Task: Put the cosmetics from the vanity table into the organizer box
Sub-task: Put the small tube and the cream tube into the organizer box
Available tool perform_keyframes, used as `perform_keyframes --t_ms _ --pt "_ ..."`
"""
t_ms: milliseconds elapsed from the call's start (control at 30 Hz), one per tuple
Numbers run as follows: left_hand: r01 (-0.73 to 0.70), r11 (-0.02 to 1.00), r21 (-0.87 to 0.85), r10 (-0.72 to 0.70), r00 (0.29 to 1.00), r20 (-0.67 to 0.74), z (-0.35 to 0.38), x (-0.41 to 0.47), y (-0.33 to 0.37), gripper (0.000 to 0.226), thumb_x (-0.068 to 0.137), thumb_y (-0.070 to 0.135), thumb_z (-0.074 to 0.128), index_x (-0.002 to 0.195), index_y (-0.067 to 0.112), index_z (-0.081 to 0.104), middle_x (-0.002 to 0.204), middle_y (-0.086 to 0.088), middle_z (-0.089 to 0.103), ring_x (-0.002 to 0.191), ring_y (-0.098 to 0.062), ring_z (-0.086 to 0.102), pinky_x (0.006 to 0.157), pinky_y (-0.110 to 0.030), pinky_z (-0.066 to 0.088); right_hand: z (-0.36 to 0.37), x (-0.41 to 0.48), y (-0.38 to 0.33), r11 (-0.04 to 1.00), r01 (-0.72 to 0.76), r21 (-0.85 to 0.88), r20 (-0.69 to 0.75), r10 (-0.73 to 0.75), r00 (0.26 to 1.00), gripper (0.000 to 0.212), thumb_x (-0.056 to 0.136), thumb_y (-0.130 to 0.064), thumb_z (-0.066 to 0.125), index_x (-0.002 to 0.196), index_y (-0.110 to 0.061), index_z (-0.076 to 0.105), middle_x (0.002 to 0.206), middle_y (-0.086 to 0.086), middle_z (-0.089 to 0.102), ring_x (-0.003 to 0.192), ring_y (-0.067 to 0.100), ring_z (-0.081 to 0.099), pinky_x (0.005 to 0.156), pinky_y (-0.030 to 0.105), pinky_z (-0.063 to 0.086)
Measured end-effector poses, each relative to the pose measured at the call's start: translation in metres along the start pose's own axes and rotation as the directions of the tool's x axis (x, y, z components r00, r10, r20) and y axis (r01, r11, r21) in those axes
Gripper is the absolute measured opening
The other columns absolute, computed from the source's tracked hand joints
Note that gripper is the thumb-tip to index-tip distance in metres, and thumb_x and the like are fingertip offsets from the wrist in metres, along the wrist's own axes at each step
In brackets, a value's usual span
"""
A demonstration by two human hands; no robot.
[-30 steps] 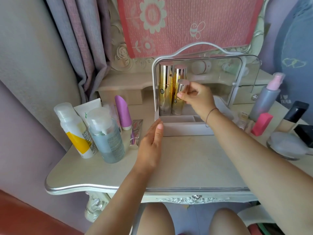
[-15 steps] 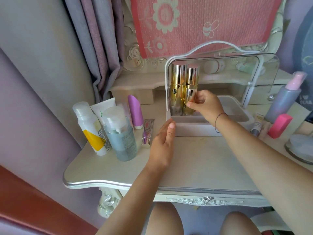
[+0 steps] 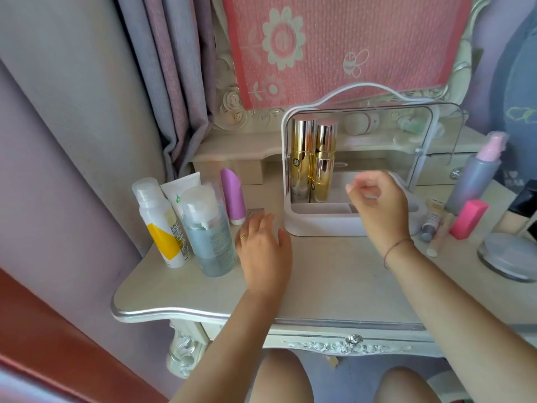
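A: Hands first: left hand [image 3: 264,251] lies flat and empty, fingers spread, at eight o'clock of the organizer box [image 3: 319,228].
B: Right hand [image 3: 374,205] is blurred, loosely curled, empty. Gold bottles [image 3: 302,158] stand inside, nine o'clock side.

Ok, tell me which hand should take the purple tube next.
Left. The left hand is open and empty, close to the purple tube with nothing between them. The right hand hangs loosely curled in front of the organizer box, farther from the tube.
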State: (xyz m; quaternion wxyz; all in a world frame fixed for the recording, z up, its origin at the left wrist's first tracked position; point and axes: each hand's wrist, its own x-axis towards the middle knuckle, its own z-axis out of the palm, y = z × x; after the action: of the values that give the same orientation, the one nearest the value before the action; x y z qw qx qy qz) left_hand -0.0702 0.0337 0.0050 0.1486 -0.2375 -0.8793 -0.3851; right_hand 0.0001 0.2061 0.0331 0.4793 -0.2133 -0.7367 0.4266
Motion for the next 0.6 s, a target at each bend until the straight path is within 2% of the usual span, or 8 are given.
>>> perform_keyframes --t_ms 67,100,200,267,333,433,600 --pt "0.088 0.992 0.086 -0.098 0.989 0.110 0.003 -0.002 -0.002 0.045 0.086 0.020 0.049 0.130 0.012 0.049 0.144 -0.005 0.045 0.133 -0.027 0.037 0.111 -0.042 0.026 -0.007 -0.016 0.000 0.999 -0.005 0.038 0.024 0.004 1.000 0.010 0.085 -0.021 0.066 0.088 -0.028 0.060 0.085 -0.019 0.063 0.078 -0.009 0.059 0.069 0.003 0.043" --pt "0.104 0.990 0.095 -0.116 0.985 0.132 0.003 -0.002 -0.003 0.044 0.086 0.020 0.049 0.130 0.010 0.048 0.144 -0.007 0.045 0.133 -0.028 0.036 0.110 -0.043 0.027 -0.009 -0.022 0.000 0.998 -0.027 0.053 0.046 0.024 0.999 0.011 0.085 -0.022 0.066 0.086 -0.032 0.060 0.085 -0.018 0.064 0.078 -0.006 0.061 0.071 0.008 0.045" --pt "0.099 0.993 0.070 -0.108 0.984 0.142 0.000 -0.006 -0.002 0.040 0.083 0.009 0.052 0.123 0.005 0.052 0.135 -0.012 0.052 0.125 -0.032 0.040 0.101 -0.041 0.034 -0.011 -0.035 0.008 0.988 -0.132 0.083 0.107 0.123 0.987 0.009 0.084 -0.021 0.067 0.087 -0.028 0.062 0.086 -0.003 0.068 0.084 0.022 0.067 0.079 0.035 0.054" --pt "0.055 0.997 0.047 -0.061 0.989 0.137 -0.003 -0.011 -0.001 0.041 0.079 -0.001 0.053 0.119 0.003 0.057 0.129 -0.014 0.058 0.119 -0.033 0.044 0.098 -0.036 0.034 -0.011 -0.040 0.010 0.975 -0.199 0.098 0.149 0.184 0.972 0.006 0.084 -0.017 0.067 0.089 -0.020 0.064 0.087 0.005 0.068 0.085 0.031 0.067 0.083 0.045 0.055" --pt "0.031 0.999 0.018 -0.033 0.993 0.112 -0.006 -0.018 0.000 0.037 0.075 -0.006 0.052 0.110 0.002 0.062 0.114 -0.017 0.064 0.107 -0.036 0.049 0.089 -0.036 0.036 -0.010 -0.043 0.010 0.955 -0.271 0.123 0.230 0.238 0.944 0.005 0.085 -0.017 0.066 0.088 -0.020 0.064 0.086 0.006 0.069 0.085 0.033 0.068 0.083 0.047 0.056" --pt "0.049 0.998 -0.038 -0.047 0.998 0.052 -0.010 -0.027 0.001 0.028 0.073 -0.006 0.051 0.096 0.001 0.064 0.093 -0.013 0.065 0.090 -0.034 0.053 0.075 -0.038 0.041 -0.008 -0.047 0.005 0.925 -0.355 0.137 0.371 0.285 0.884 0.004 0.086 -0.015 0.064 0.088 -0.018 0.065 0.086 0.006 0.069 0.079 0.025 0.068 0.078 0.041 0.057" --pt "0.189 0.950 -0.247 -0.208 0.977 -0.054 -0.022 -0.045 0.001 0.016 0.083 0.006 0.056 0.092 0.008 0.069 0.077 -0.003 0.066 0.070 -0.017 0.053 0.071 -0.036 0.048 -0.004 -0.056 -0.007 0.822 -0.544 0.172 0.510 0.398 0.763 0.002 0.088 -0.007 0.063 0.088 -0.009 0.063 0.085 0.014 0.066 0.071 0.020 0.067 0.071 0.035 0.060"
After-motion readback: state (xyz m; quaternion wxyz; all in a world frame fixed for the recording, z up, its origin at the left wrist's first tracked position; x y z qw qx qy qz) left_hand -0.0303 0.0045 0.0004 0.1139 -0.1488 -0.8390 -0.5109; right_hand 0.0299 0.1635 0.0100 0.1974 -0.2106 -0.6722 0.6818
